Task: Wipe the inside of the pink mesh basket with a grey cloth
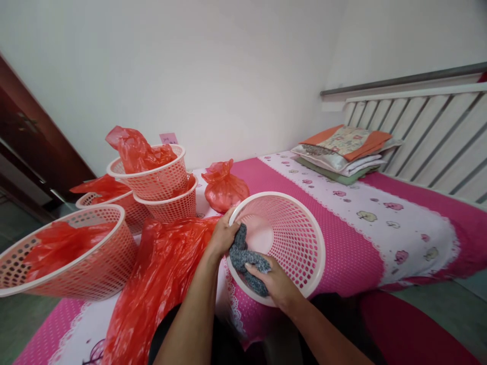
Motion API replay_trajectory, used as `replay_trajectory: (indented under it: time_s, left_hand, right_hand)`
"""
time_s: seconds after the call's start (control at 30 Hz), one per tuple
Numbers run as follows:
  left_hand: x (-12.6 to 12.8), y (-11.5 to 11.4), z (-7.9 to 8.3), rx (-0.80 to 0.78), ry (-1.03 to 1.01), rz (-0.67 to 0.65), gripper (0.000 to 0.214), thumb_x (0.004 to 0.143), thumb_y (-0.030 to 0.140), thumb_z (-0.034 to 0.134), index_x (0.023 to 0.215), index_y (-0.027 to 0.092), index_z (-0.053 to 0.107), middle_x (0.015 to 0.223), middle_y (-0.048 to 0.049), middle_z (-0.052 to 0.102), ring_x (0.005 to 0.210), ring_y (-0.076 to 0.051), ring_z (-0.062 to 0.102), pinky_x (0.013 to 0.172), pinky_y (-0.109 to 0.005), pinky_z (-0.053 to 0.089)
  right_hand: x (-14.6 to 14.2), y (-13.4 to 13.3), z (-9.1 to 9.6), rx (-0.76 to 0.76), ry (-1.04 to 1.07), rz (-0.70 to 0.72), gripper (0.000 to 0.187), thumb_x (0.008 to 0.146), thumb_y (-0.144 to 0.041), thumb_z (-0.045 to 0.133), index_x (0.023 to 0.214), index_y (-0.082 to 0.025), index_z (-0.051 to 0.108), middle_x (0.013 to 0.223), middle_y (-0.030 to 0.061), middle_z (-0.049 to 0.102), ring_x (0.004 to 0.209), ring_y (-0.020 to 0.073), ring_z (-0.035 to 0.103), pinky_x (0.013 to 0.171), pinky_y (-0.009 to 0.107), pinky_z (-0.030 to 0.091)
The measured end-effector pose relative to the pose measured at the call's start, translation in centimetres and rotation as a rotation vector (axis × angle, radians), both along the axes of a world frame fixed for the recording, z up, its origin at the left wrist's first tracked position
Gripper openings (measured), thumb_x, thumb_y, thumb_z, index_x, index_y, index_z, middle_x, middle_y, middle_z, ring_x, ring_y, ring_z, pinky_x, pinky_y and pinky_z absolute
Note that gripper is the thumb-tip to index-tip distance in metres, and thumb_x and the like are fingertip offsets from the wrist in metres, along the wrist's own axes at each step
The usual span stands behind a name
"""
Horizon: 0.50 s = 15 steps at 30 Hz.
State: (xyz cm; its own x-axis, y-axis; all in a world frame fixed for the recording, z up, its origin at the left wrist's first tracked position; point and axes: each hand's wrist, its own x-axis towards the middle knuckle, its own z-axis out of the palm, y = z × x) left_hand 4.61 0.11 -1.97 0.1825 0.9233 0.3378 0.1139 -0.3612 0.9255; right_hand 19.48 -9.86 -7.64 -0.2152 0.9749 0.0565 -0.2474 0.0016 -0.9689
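Pink basket (297, 238): left grip (223, 235) on rim (321, 248), right grip (277, 281) holding cloth (240, 257) (grey).

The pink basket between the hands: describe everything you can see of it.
The basket is round and pale pink, seemingly plastic, with a smooth, thick rim and tapering walls pierced by rows of holes. Its base shows a plain pale disc. It is tilted, mouth toward the camera, above the patterned bedspread; where its underside rests is hidden. The left hand holds the rim's left side, and the right hand holds a gray cloth against the near-left rim.
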Motion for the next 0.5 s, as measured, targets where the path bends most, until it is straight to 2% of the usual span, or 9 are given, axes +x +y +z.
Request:
replay_trajectory:
  time_s: [0.1, 0.2, 0.3, 0.4, 0.5]
  left_hand:
    - [-0.1, -0.2, 0.4, -0.009, -0.005, -0.015, 0.043, 0.082, 0.022, 0.062, 0.124, 0.019, 0.072, 0.112, -0.0051, 0.079, 0.113, -0.027, 0.069, 0.111, -0.042, 0.047]
    - [-0.1, -0.4, 0.7, -0.015, -0.006, -0.024, 0.047, 0.081, 0.022, 0.064, 0.128, 0.018, 0.071, 0.124, -0.0079, 0.077, 0.122, -0.029, 0.066, 0.116, -0.045, 0.042]
    - [-0.1, -0.5, 0.9, -0.020, -0.006, -0.052, 0.048, 0.081, 0.024, 0.065, 0.128, 0.018, 0.071, 0.126, -0.0092, 0.077, 0.123, -0.030, 0.066, 0.116, -0.046, 0.041]
    - [0.0, -0.6, 1.1, -0.020, -0.011, -0.069, 0.047, 0.079, 0.024, 0.067, 0.125, 0.018, 0.072, 0.125, -0.0094, 0.077, 0.123, -0.031, 0.067, 0.116, -0.045, 0.042]
    - [0.1, -0.4, 1.1, -0.029, -0.027, -0.054, 0.047, 0.077, 0.023, 0.068, 0.123, 0.018, 0.073, 0.123, -0.0096, 0.078, 0.123, -0.032, 0.066, 0.117, -0.047, 0.041]
  right_hand:
    - [0.9, -0.8, 1.5, 0.259, -0.211, 0.099, 0.023, 0.088, -0.042, 0.076, 0.092, -0.019, 0.076, 0.096, 0.0050, 0.074, 0.092, 0.0219, 0.067, 0.088, 0.034, 0.052]
    - [1.9, -1.7, 2.9, 0.357, -0.416, 0.205, 0.025, 0.093, -0.042, 0.069, 0.084, -0.019, 0.074, 0.097, 0.0053, 0.073, 0.092, 0.0212, 0.066, 0.086, 0.032, 0.050]
    - [3.0, -2.5, 3.5, 0.349, -0.730, 0.249, 0.024, 0.090, -0.041, 0.072, 0.080, -0.019, 0.073, 0.090, 0.0044, 0.074, 0.083, 0.0207, 0.066, 0.077, 0.031, 0.047]
    - [4.1, -2.8, 3.6, 0.280, -1.067, 0.258, 0.024, 0.087, -0.042, 0.077, 0.082, -0.019, 0.074, 0.087, 0.0072, 0.077, 0.081, 0.0252, 0.069, 0.072, 0.033, 0.043]
    - [5.1, -2.6, 4.0, 0.193, -1.317, 0.144, 0.016, 0.092, -0.030, 0.069, 0.095, -0.016, 0.076, 0.097, 0.0141, 0.080, 0.091, 0.0306, 0.073, 0.076, 0.035, 0.042]
